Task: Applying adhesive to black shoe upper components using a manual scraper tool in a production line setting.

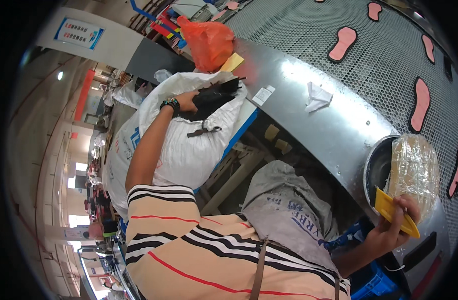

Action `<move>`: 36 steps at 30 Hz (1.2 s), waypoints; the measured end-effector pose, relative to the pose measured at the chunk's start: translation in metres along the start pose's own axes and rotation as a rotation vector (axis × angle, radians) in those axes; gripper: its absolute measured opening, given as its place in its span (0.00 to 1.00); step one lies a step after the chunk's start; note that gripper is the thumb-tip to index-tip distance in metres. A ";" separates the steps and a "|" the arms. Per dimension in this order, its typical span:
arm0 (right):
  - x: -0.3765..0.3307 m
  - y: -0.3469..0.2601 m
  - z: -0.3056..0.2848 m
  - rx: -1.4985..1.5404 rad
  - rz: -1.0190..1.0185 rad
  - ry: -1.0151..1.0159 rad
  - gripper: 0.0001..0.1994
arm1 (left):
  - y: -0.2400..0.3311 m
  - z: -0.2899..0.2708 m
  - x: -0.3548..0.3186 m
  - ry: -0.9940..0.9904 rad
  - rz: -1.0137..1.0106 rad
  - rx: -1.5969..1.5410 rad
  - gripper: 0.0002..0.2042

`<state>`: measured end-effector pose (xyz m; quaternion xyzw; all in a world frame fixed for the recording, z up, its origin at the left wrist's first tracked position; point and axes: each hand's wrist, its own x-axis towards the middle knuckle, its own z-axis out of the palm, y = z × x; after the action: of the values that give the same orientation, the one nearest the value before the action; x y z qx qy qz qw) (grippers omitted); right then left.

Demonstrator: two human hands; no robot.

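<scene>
At the mouth of a white woven sack (184,155), my left hand (188,101) is closed at the edge of some black pieces of material (214,100); its fingertips are partly hidden. A black strap (204,131) lies on the sack below them. Far to the right, my right hand (396,222) grips a flat yellow scraper (389,207), thumb on its face. The scraper is beside a round dark bowl (376,167) and a bulky block wrapped in shiny clear tape (414,170), which overlaps the bowl's rim.
A mesh conveyor (304,25) carries several pink insole-shaped pieces with black edges (344,44). On its metal border (289,100) lie crumpled white paper (318,96) and a dark phone-like slab (420,251). An orange plastic bag (206,42) stands behind the sack. A grey cloth (289,200) covers my lap.
</scene>
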<state>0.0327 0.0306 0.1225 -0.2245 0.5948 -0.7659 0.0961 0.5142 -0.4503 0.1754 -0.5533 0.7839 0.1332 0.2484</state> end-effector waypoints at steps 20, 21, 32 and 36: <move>-0.038 -0.046 -0.020 0.073 -0.017 0.133 0.04 | 0.224 -0.077 0.109 0.483 0.536 -0.338 0.36; -0.040 -0.044 -0.019 0.102 0.013 0.156 0.03 | 0.228 -0.097 0.104 0.492 0.567 -0.502 0.36; 0.005 -0.003 -0.005 -0.363 0.029 -0.152 0.06 | 0.357 -0.030 -0.059 -0.487 1.561 -1.645 0.49; 0.012 0.006 0.007 -0.627 -0.144 -0.218 0.06 | 0.385 0.093 -0.116 -0.592 1.114 -2.079 0.43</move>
<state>0.0249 0.0184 0.1209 -0.3652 0.7703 -0.5218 0.0310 0.2082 -0.1775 0.1342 -0.0244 0.3465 0.9076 -0.2356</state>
